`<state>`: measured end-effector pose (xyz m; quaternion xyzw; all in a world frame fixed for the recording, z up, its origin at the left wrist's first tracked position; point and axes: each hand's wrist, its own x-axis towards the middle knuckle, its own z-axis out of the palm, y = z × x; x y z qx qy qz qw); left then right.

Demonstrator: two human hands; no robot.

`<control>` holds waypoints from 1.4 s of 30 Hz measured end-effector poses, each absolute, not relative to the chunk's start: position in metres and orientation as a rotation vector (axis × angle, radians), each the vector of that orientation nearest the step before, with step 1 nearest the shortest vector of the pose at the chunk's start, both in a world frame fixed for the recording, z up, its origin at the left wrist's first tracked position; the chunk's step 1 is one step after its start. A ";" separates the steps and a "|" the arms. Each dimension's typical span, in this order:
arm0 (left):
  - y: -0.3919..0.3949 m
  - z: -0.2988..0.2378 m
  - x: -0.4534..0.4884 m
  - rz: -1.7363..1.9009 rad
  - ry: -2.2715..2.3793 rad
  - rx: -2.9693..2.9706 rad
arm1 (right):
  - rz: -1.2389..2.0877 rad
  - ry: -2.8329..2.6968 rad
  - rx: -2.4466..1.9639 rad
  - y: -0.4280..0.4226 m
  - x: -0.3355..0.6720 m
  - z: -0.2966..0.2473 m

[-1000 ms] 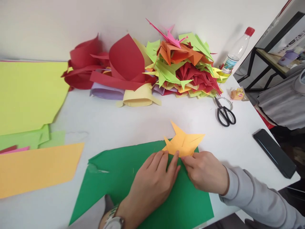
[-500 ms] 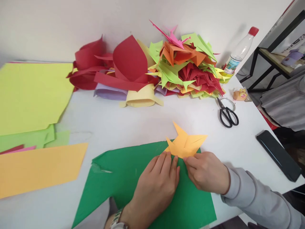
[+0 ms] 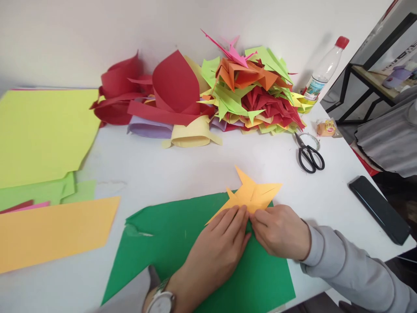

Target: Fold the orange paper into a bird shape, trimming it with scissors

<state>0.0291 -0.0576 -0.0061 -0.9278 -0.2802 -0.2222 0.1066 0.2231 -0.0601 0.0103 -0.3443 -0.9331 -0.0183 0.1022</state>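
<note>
A folded orange paper star (image 3: 256, 193) rests at the far right edge of a green paper sheet (image 3: 156, 243), several points spread outward. My left hand (image 3: 216, 243) lies over its near side, fingers stretched out and pressing the paper flat. My right hand (image 3: 282, 230) is closed, pinching the star's near edge beside the left fingertips. The fold under the fingers is hidden from view.
Folded paper shapes (image 3: 254, 95) are heaped against the wall, beside red paper pieces (image 3: 177, 87). Right of them stand a bottle (image 3: 321, 78), scissors (image 3: 309, 156), a tape roll (image 3: 308, 140), a wrapped snack (image 3: 326, 128) and a black phone (image 3: 379, 211). Yellow sheets (image 3: 45, 134) and an orange strip (image 3: 58, 232) lie left.
My left hand has shifted slightly right along the star's near edge, its thumb now further out. A long point of the star at the left has come into view. My right hand stays pinching.
</note>
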 end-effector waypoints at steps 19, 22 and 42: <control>-0.055 0.002 0.025 -0.564 -0.941 -2.592 | -0.072 -2.735 -1.026 -0.061 0.224 0.007; -0.050 0.004 0.024 -0.596 -0.999 -2.581 | -0.044 -2.737 -1.016 -0.060 0.227 0.007; -0.007 -0.007 -0.002 -1.447 -1.828 -2.857 | -0.153 -2.623 -0.964 -0.033 0.242 0.009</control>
